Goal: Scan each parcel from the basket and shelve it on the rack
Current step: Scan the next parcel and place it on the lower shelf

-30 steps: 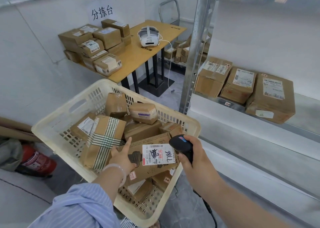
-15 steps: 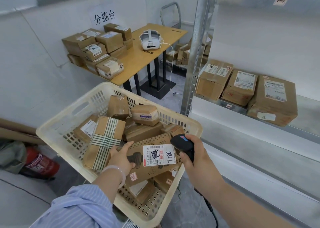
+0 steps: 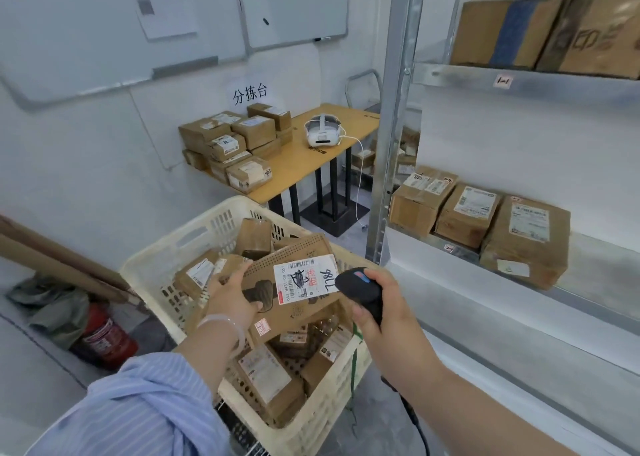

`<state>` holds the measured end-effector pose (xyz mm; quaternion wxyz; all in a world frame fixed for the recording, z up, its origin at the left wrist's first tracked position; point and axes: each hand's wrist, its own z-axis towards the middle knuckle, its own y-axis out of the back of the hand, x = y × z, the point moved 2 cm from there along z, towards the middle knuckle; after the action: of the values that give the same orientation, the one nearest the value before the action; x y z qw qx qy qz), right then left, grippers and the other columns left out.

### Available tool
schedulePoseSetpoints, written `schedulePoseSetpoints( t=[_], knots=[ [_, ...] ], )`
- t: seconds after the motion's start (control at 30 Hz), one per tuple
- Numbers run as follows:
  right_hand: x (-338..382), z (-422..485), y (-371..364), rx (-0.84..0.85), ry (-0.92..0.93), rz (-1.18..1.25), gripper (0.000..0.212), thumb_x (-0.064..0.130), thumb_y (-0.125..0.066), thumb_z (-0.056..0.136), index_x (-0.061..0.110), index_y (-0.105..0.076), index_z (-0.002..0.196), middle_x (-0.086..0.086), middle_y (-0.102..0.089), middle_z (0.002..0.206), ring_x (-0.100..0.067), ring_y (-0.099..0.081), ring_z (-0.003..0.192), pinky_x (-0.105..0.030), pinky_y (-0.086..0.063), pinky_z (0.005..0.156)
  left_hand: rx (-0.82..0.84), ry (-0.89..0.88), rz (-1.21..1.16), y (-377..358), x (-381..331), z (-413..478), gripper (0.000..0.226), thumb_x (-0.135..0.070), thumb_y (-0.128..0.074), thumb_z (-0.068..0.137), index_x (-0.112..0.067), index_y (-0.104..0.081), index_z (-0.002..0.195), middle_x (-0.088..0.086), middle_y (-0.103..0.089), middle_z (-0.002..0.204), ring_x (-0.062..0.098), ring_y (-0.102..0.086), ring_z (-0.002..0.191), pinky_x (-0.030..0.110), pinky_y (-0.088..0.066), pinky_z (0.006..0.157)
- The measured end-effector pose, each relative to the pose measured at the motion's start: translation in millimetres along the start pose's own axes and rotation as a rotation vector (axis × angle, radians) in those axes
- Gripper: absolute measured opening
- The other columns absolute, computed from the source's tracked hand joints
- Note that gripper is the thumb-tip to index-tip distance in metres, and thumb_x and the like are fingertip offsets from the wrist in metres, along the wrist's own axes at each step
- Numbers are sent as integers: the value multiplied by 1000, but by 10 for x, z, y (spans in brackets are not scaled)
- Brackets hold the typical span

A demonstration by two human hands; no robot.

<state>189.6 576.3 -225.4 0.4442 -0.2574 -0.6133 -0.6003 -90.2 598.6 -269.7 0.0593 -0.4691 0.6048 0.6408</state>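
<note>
Bearing a white barcode label (image 3: 304, 279), brown flat parcel (image 3: 294, 303) tilts

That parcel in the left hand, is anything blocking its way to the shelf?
Nothing visible does. The parcel is lifted above the basket, and the shelf has bare space right of the three boxes. The scanner sits beside it.

Table (image 3: 311, 168) at 12 o'clock is carrying stacked boxes (image 3: 235, 143) and a white headset (image 3: 323, 131). Rack shelf (image 3: 595, 272) at 3 o'clock is holding three parcels (image 3: 478, 220).
</note>
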Motion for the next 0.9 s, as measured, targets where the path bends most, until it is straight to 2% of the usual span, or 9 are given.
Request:
schedulePoseSetpoints(
  t=[0.1,0.17,0.23,0.33,0.43,0.53,0.7,0.8,0.9],
  knots=[
    [111,-58,206,-21,39,29,53,31,-57,98,72,-27,113,23,-51,123,8,-55,102,-6,-41,73,-62,-41,-50,129,-278,-69,85,-4,-72,85,-49,-34,146,10,-19,151,26,-52,102,37,-53,92],
    [175,-93,356,-52,63,60,53,32,-57,97,73,-28,112,27,-51,122,14,-52,101,-3,-41,71,-90,-64,-89,154,-486,-130,86,-6,-74,84,-50,-33,146,10,-20,150,30,-53,109,41,-54,93],
    [223,-135,505,-86,81,75,55,29,-58,97,73,-28,114,27,-52,122,14,-52,102,-9,-44,72,-91,-91,-103,109,-710,-218,86,-10,-75,84,-52,-32,145,9,-23,148,34,-53,115,47,-56,92],
    [260,-236,717,-150,99,59,58,27,-58,98,73,-28,115,25,-52,123,11,-53,102,-13,-44,74,-71,-136,-136,-55,-1039,-390,84,-10,-75,84,-53,-34,144,7,-23,147,30,-56,103,45,-58,86],
    [266,-374,938,-222,94,34,57,29,-57,98,74,-27,116,22,-53,124,1,-57,102,-26,-50,79,-18,-199,-174,-284,-1336,-561,84,-6,-74,84,-51,-36,143,7,-19,149,30,-54,108,46,-51,99],
    [251,-533,1148,-278,103,13,54,29,-57,97,71,-29,118,22,-53,125,0,-55,105,-24,-46,82,14,-242,-168,-506,-1585,-717,82,-6,-74,84,-51,-37,143,4,-19,148,33,-51,119,47,-48,103],
    [159,-812,1457,-354,60,-55,50,31,-56,98,67,-31,121,18,-54,123,2,-56,100,-21,-45,77,64,-304,-139,-841,-1939,-930,82,-8,-74,84,-50,-36,144,5,-23,144,25,-51,108,42,-44,103],
    [78,-959,1654,-407,20,-87,47,31,-55,97,62,-33,125,18,-54,124,-1,-57,100,-28,-50,80,133,-351,-147,-1022,-2112,-1031,79,-7,-72,86,-46,-36,145,7,-21,143,21,-46,99,41,-45,104],
    [8,-1085,1825,-451,-26,-100,46,32,-54,97,62,-32,125,19,-54,124,1,-56,100,-34,-52,80,185,-374,-155,-1187,-2280,-1142,81,-6,-72,86,-44,-35,146,8,-19,145,25,-49,106,42,-46,105]
  ],
)
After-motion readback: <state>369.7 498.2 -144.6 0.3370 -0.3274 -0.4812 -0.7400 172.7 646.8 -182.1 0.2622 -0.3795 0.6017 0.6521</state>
